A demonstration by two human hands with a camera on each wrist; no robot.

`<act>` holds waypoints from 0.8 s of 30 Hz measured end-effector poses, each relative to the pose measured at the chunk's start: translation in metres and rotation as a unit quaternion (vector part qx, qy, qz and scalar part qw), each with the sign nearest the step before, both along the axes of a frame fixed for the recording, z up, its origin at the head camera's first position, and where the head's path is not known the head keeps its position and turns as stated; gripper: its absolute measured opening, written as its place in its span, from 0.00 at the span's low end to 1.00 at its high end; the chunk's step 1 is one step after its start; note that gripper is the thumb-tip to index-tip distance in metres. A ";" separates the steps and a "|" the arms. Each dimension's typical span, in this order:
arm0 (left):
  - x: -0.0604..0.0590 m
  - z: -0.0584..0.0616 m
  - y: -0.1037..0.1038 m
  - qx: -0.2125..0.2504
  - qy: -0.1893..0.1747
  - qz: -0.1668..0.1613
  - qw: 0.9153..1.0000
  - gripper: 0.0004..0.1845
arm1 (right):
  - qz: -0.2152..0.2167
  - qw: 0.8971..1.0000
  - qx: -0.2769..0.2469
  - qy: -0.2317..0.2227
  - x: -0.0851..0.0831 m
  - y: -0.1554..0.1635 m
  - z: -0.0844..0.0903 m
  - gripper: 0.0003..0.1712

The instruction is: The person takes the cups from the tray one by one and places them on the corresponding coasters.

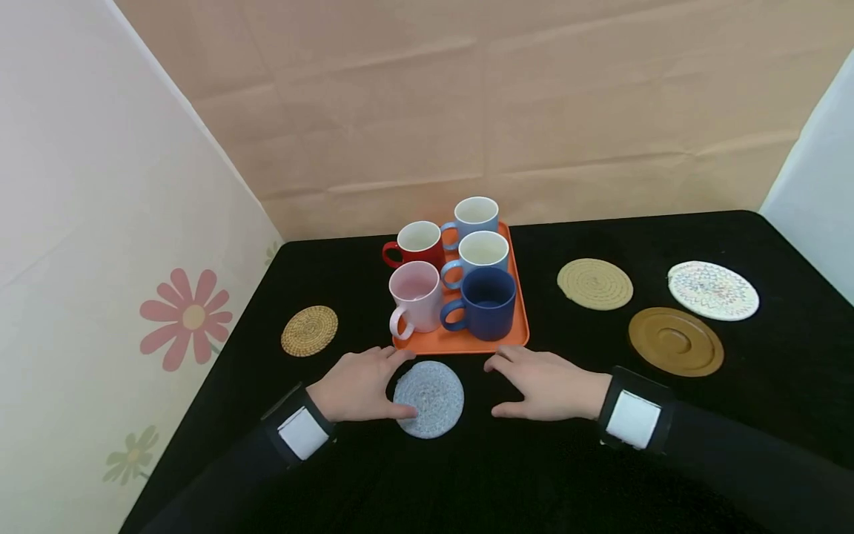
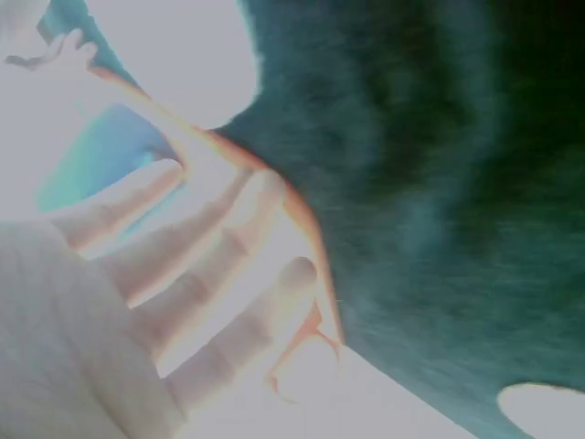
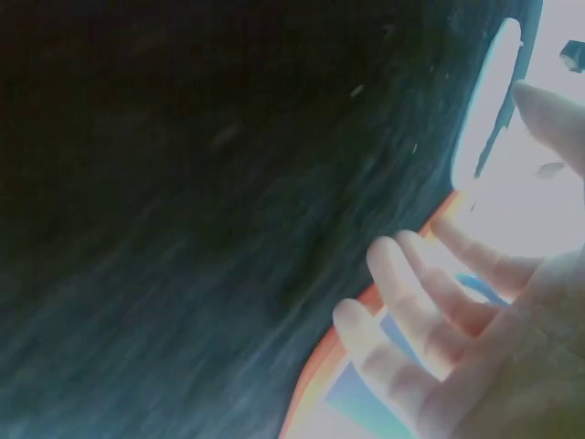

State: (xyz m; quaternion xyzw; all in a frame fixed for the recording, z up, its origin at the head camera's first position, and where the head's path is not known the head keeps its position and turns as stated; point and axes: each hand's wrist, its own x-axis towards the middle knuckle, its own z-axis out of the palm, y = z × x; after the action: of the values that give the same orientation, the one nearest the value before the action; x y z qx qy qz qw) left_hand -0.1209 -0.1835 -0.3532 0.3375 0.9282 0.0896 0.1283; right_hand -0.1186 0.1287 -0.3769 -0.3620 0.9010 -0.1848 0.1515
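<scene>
Near the front edge of the black cloth-covered table [image 1: 767, 371], the left hand [image 1: 356, 386] rests with fingers loosely spread, thumb touching the round grey-blue woven coaster [image 1: 430, 398]. Just behind is the orange rectangular plastic tray [image 1: 514, 330]. The right hand [image 1: 543, 386] lies flat, fingers relaxed, holding nothing.

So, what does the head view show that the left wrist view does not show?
Only the head view shows five mugs, among them the dark blue mug and the pink mug, the right hand, and the grey woven coaster that the left hand touches. Only the left wrist view shows that hand's fingers from close up, lying straight, though overexposed. Both show the orange tray edge and the black table.
</scene>
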 end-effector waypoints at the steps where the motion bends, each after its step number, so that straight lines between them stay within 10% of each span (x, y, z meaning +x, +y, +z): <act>1: -0.001 0.003 0.003 0.007 0.006 -0.009 1.000 0.42 | 0.000 1.000 -0.001 -0.001 0.000 0.005 0.001 0.36; 14: -0.010 0.007 0.063 0.040 0.071 -0.132 0.988 0.39 | -0.032 0.998 0.040 0.048 0.001 0.055 0.018 0.35; 24: -0.010 0.003 0.088 0.038 0.073 -0.140 0.987 0.43 | -0.067 0.988 0.053 0.128 -0.001 0.098 0.015 0.38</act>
State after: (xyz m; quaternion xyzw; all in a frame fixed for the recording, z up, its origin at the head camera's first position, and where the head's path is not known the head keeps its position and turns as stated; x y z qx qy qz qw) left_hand -0.1314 -0.0950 -0.3499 0.4747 0.8745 0.0813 0.0582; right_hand -0.1192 0.2265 -0.3622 -0.3128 0.9439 -0.0980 0.0409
